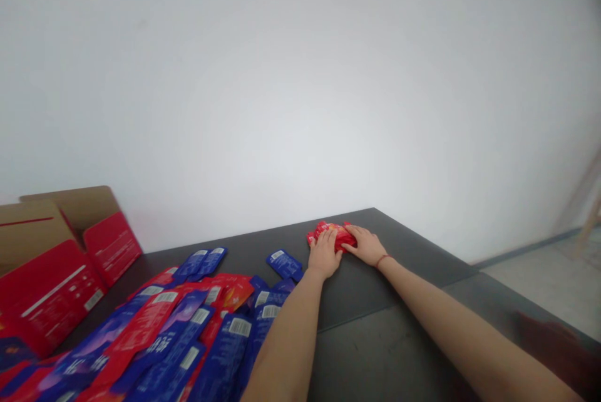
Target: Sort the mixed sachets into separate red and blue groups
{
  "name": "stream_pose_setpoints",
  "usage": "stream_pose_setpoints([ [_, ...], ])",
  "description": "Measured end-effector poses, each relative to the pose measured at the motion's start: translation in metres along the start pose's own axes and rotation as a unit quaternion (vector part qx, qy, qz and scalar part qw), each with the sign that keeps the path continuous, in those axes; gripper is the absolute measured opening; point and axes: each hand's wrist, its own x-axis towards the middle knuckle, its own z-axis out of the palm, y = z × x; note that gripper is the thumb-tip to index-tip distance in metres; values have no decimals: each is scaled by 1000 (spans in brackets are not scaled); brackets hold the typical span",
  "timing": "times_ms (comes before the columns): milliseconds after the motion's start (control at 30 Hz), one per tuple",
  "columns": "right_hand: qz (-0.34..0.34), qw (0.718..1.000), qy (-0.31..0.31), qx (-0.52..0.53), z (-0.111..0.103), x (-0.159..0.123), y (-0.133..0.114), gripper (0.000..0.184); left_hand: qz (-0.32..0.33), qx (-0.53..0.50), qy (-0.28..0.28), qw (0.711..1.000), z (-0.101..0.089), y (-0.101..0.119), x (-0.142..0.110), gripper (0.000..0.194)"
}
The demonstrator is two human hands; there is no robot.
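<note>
A small bunch of red packets (339, 237) lies near the far edge of the dark table, with both hands on it. My left hand (323, 255) covers its left part, fingers over the top and thumb on the near side. Around the right end closes my right hand (369, 245), its thumb and fingers on either side of the red wrapping. How many packets are under the hands is hidden. Left of my left hand lie blue packets (283, 262), and nearer me spreads a large mixed heap of red and blue packets (164, 339).
Two open red cardboard boxes stand at the left, a nearer one (51, 289) and a farther one (113, 245). Behind the black table (375, 339) rises a white wall (300, 89). The table's right edge drops to a grey floor (554, 264).
</note>
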Motion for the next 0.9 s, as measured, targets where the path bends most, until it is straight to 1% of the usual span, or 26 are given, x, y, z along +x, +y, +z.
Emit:
stream_pose_setpoints([
  [67, 1, 1000, 12, 0, 1, 0, 0, 64, -23, -7, 10, 1000, -3, 4, 1, 60],
  [167, 1, 999, 36, 2, -1, -1, 1, 70, -72, -13, 24, 997, -16, 12, 1, 48],
  [233, -10, 999, 50, 5, -6, -4, -2, 72, -89, -14, 17, 996, -33, 16, -5, 41],
  [267, -20, 998, 56, 8, -9, -5, -4, 71, -88, -13, 7, 996, -44, 17, -13, 39],
  [333, -46, 997, 61, 15, -17, -11, -16, 65, -75, -7, -22, 997, -69, 15, -39, 36],
  [400, -95, 993, 54, 32, -25, -22, -35, 58, -72, 8, -54, 996, -93, 13, -76, 40],
  [467, -178, 981, 22, 72, -31, -39, -64, 53, -91, 31, -89, 991, -111, 13, -118, 49],
  [533, -262, 956, -28, 127, -33, -64, -98, 51, -111, 90, -136, 980, -119, 18, -156, 63],
  [567, -288, 944, -54, 153, -32, -78, -116, 51, -118, 123, -154, 973, -119, 21, -172, 69],
  [600, -294, 937, -75, 172, -30, -92, -133, 52, -127, 149, -162, 967, -119, 24, -185, 72],
  [633, -287, 935, -89, 187, -28, -105, -149, 52, -132, 168, -162, 963, -117, 27, -195, 74],
  [667, -271, 937, -98, 198, -25, -117, -164, 50, -135, 177, -157, 962, -115, 29, -203, 74],
  [733, -228, 945, -95, 216, -18, -135, -188, 46, -125, 174, -143, 966, -115, 31, -213, 71],
  [800, -201, 950, -80, 225, -13, -144, -202, 41, -103, 152, -139, 973, -120, 27, -216, 69],
  [900, -193, 954, -65, 221, -13, -149, -211, 38, -84, 121, -156, 977, -141, 15, -213, 65],
])
